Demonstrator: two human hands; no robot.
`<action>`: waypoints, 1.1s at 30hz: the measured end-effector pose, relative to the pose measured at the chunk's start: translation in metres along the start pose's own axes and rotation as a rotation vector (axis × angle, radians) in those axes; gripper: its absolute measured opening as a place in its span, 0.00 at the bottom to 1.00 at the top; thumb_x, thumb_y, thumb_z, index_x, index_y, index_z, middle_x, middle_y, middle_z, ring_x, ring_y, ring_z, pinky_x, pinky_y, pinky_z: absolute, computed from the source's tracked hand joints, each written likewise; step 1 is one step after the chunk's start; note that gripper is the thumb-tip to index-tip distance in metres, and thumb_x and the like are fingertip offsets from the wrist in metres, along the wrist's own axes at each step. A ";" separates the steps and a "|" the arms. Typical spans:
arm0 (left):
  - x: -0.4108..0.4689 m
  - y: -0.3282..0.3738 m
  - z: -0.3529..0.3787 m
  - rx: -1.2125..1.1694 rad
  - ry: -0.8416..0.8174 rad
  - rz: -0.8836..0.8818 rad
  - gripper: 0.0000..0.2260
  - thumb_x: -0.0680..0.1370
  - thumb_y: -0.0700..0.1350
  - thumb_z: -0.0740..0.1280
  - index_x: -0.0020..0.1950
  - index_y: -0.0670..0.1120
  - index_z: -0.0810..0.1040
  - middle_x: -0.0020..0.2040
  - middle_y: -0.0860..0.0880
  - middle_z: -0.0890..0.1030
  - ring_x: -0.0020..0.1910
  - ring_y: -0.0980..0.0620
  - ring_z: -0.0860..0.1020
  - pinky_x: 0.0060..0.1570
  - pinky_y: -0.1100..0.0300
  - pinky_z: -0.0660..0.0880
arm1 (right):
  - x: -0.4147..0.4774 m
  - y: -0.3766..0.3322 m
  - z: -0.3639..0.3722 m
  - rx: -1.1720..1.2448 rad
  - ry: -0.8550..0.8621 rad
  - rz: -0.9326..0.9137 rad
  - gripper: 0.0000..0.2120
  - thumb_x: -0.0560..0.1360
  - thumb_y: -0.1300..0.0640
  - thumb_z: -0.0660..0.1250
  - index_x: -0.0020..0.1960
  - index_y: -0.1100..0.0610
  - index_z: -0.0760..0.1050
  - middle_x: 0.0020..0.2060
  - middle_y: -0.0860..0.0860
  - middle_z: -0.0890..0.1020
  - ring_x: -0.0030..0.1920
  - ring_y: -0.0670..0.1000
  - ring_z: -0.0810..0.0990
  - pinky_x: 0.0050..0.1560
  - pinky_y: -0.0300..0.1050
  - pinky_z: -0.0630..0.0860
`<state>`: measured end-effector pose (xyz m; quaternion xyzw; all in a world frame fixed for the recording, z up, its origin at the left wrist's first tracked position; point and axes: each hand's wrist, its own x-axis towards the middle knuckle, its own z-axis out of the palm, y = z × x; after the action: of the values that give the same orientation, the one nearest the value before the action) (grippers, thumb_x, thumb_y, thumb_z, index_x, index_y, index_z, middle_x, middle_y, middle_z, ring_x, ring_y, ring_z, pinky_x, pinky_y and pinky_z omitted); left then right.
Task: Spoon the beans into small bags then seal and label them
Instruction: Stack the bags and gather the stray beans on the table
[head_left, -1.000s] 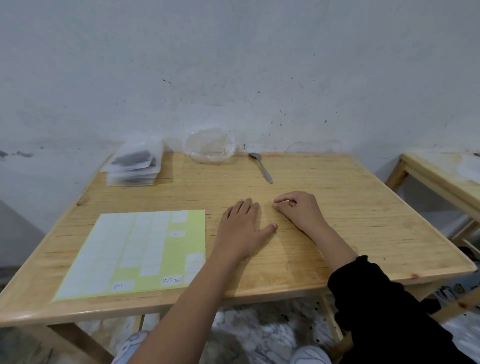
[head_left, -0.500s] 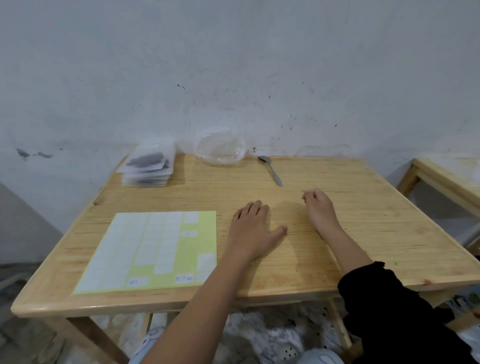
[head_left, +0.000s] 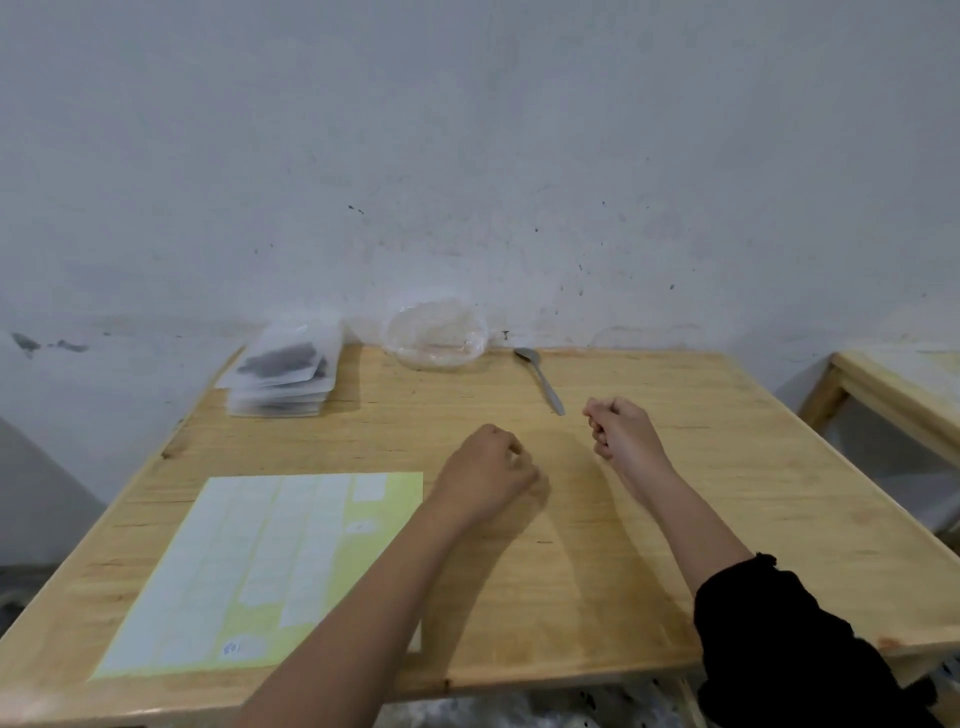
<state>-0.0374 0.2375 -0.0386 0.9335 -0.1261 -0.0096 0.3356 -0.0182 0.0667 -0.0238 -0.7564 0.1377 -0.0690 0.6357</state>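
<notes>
**Fists on the table, bowl looks empty**

Both hands sit clenched on the table (head_left: 727, 499). The left hand (head_left: 488, 473) and the right hand (head_left: 621, 431) are near each other, and I can see nothing in either. The spoon (head_left: 541, 380) lies untouched just beside the right fist, at eleven o'clock. The clear bowl (head_left: 435, 332) at twelve looks empty. The beans show as a dark mass in the stacked bags (head_left: 283, 376), far at ten. Spooning seems finished, with labelling done or pending; I can't see labels on the bags. Any next move means opening a fist and reaching for the label sheet (head_left: 270, 566) at eight. One label there carries blue ink, perhaps "601".
</notes>
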 end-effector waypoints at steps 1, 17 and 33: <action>0.012 -0.005 -0.011 -0.066 0.041 -0.015 0.17 0.75 0.52 0.66 0.60 0.45 0.76 0.62 0.49 0.73 0.58 0.50 0.73 0.58 0.56 0.70 | 0.006 -0.002 0.002 -0.042 -0.003 -0.017 0.11 0.80 0.55 0.58 0.45 0.59 0.74 0.31 0.50 0.68 0.30 0.48 0.65 0.31 0.41 0.64; 0.145 -0.097 -0.083 -0.003 0.517 -0.112 0.18 0.76 0.35 0.61 0.64 0.48 0.66 0.69 0.45 0.62 0.46 0.44 0.76 0.36 0.56 0.71 | 0.080 -0.001 0.029 -0.199 -0.005 -0.142 0.09 0.79 0.56 0.59 0.49 0.56 0.78 0.32 0.44 0.72 0.33 0.45 0.70 0.36 0.39 0.65; 0.056 0.050 -0.078 -0.229 0.332 0.135 0.09 0.73 0.41 0.66 0.50 0.46 0.68 0.49 0.47 0.74 0.39 0.42 0.77 0.40 0.44 0.78 | -0.059 -0.059 -0.079 -0.113 0.214 -0.162 0.03 0.75 0.61 0.66 0.44 0.56 0.78 0.30 0.50 0.68 0.29 0.47 0.67 0.29 0.40 0.64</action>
<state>0.0132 0.2354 0.0566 0.8675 -0.1296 0.1527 0.4554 -0.0895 0.0184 0.0523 -0.7881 0.1468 -0.1927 0.5659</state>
